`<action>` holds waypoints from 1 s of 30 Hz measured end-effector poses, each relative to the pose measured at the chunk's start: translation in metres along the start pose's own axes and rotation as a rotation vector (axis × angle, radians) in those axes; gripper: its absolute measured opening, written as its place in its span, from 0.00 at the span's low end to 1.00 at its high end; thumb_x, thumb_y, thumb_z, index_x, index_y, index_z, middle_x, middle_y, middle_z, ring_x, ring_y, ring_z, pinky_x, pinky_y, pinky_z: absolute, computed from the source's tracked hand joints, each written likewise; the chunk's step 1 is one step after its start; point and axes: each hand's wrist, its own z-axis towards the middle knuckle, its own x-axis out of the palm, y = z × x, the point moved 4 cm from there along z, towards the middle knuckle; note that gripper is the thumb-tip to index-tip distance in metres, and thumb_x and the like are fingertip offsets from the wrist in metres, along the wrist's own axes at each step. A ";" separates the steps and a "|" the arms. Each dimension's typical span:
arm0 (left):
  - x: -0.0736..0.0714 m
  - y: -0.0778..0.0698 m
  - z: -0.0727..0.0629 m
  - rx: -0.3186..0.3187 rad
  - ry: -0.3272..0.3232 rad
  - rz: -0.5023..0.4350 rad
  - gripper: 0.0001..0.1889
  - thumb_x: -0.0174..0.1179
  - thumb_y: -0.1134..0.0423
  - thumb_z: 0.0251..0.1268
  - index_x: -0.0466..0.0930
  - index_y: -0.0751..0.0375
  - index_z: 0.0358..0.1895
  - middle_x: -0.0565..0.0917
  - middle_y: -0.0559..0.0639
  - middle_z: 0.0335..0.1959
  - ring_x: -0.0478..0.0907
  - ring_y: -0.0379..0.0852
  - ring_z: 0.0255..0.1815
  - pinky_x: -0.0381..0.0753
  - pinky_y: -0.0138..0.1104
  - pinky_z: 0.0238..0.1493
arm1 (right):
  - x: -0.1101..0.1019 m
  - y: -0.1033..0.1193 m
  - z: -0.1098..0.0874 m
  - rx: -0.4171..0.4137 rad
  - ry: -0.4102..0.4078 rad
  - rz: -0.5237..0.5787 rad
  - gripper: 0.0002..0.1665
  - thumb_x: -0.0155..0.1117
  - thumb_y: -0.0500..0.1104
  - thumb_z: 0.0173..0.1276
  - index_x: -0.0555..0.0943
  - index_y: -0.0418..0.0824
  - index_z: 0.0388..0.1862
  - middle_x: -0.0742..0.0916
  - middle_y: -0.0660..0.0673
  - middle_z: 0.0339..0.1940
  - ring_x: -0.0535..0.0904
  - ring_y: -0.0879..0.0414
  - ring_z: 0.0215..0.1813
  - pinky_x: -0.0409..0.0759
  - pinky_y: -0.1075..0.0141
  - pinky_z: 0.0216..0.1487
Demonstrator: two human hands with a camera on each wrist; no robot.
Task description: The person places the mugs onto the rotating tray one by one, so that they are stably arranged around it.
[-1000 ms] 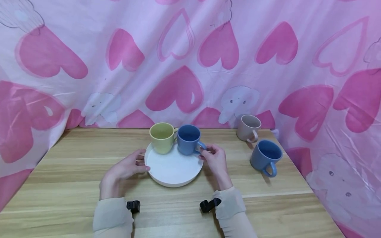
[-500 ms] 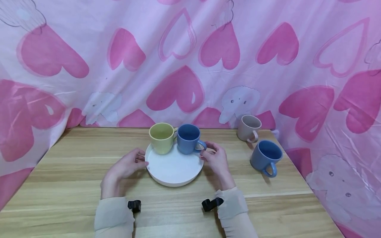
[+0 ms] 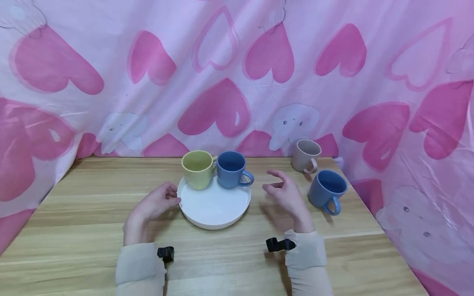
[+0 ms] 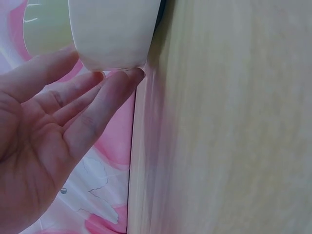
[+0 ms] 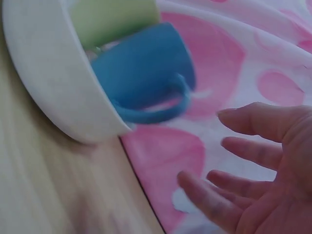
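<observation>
A white round plate [image 3: 214, 207] with a raised rim stands on the table. Toward its back sit a yellow-green mug [image 3: 198, 174] and a blue mug [image 3: 230, 174], side by side and upright. The blue mug's handle points right. My left hand [image 3: 155, 203] touches the plate's left edge with its fingertips; in the left wrist view its fingers [image 4: 90, 119] are fairly straight against the outer wall. My right hand [image 3: 289, 195] is in the air right of the plate, fingers spread and holding nothing, apart from the blue mug's handle in the right wrist view.
A grey-beige mug [image 3: 306, 157] stands at the back right of the wooden table [image 3: 218, 263]. In front of it is a second blue mug [image 3: 326, 191], close to my right hand. A pink heart-patterned cloth [image 3: 218, 107] hangs behind and to the right.
My right hand has let go at the plate's right edge near the blue mug's handle and moved right. My left hand stays at the plate's left edge. The view has shifted slightly.
</observation>
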 end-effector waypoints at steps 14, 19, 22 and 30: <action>0.006 -0.003 -0.001 0.008 0.030 -0.043 0.22 0.58 0.69 0.67 0.66 0.77 0.60 0.75 0.71 0.55 0.72 0.64 0.57 0.73 0.54 0.59 | -0.078 -0.003 -0.031 -0.121 -0.158 -0.167 0.25 0.65 0.45 0.70 0.75 0.37 0.62 0.82 0.35 0.57 0.81 0.45 0.54 0.81 0.61 0.50; 0.011 0.003 -0.001 0.021 0.039 -0.069 0.23 0.59 0.70 0.66 0.66 0.77 0.61 0.74 0.71 0.57 0.71 0.66 0.59 0.72 0.54 0.60 | -0.116 -0.017 -0.045 -0.159 -0.226 -0.191 0.22 0.65 0.42 0.69 0.78 0.32 0.58 0.86 0.36 0.43 0.81 0.63 0.38 0.79 0.75 0.35; 0.014 0.006 -0.002 0.038 0.052 -0.094 0.25 0.60 0.70 0.65 0.66 0.76 0.63 0.75 0.71 0.57 0.72 0.66 0.60 0.72 0.54 0.61 | -0.137 -0.031 -0.055 -0.105 -0.277 -0.207 0.23 0.64 0.44 0.70 0.77 0.32 0.58 0.85 0.41 0.41 0.79 0.68 0.34 0.79 0.75 0.31; 0.008 0.004 0.002 0.061 0.045 -0.123 0.29 0.61 0.70 0.64 0.63 0.78 0.65 0.75 0.72 0.58 0.71 0.67 0.60 0.72 0.54 0.61 | -0.150 -0.070 -0.065 0.121 -0.296 -0.098 0.28 0.64 0.48 0.70 0.70 0.30 0.60 0.79 0.50 0.38 0.76 0.64 0.35 0.83 0.68 0.33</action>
